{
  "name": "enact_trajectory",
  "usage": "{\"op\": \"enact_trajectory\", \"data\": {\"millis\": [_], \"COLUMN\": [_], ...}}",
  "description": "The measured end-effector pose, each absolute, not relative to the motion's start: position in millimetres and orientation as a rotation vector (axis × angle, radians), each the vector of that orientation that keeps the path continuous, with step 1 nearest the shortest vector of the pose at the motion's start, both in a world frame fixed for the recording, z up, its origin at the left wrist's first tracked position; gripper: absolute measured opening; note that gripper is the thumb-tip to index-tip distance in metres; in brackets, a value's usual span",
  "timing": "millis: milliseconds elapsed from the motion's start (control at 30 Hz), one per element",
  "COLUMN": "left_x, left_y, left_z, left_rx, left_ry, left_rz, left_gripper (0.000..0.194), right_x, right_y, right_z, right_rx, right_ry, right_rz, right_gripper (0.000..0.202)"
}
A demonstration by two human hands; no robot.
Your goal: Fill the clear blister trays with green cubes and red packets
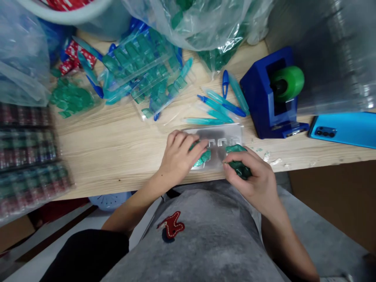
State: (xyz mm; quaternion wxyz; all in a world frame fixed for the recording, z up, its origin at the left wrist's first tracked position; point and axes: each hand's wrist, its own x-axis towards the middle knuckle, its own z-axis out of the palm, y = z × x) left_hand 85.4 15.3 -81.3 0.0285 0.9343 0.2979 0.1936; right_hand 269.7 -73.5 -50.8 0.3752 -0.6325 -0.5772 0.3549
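Note:
A clear plastic tray (216,156) with moulded slots lies flat near the table's front edge. My left hand (182,154) rests over its left end, fingers apart and slightly bent, with a shiny green piece (204,157) beneath the fingertips. At the tray's right end my right hand (254,172) is closed, thumb and index finger pinched together. Dark green crinkled pieces (240,168) are held in its curled fingers. Another green piece (235,148) shows just above that hand. What sits exactly between the pinched fingertips is too small to make out.
Beyond the tray lie several teal and blue pens (217,105). A blue tape dispenser (258,98) and a blue phone (346,129) are at right. Clear packs of green pieces (147,70), a plastic bag (202,27) and a tub (88,17) crowd the back; stacked packs (29,156) stand left.

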Motion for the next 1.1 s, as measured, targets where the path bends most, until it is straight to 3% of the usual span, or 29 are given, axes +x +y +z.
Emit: {"op": "enact_trajectory", "data": {"millis": [200,333,533,833,1100], "left_x": [82.6,66.5,57.9,60.2,77.0], "left_y": [16.3,12.2,-5.2,-10.3,-16.7], "left_z": [-73.5,-55.9,-49.7,-38.9,-44.2], "left_rx": [2.725,2.508,2.543,1.451,1.264], "left_ry": [0.893,0.923,0.805,0.956,0.956], "left_rz": [0.524,0.526,0.162,0.554,0.729], "left_gripper": [0.022,0.017,0.015,0.016,0.030], "right_x": [272.3,275.2,275.5,264.5,254.6], "right_y": [-76.0,-78.8,-79.5,-77.3,-74.0], "right_z": [-53.0,-54.3,-58.0,-48.6,-36.2], "right_rx": [-1.643,-1.656,-1.645,-1.445,-1.335], "right_ry": [-1.440,-1.393,-1.377,-1.100,-1.000], "right_rz": [0.920,0.946,1.002,1.239,1.361], "right_gripper": [0.013,0.012,0.015,0.010,0.007]}}
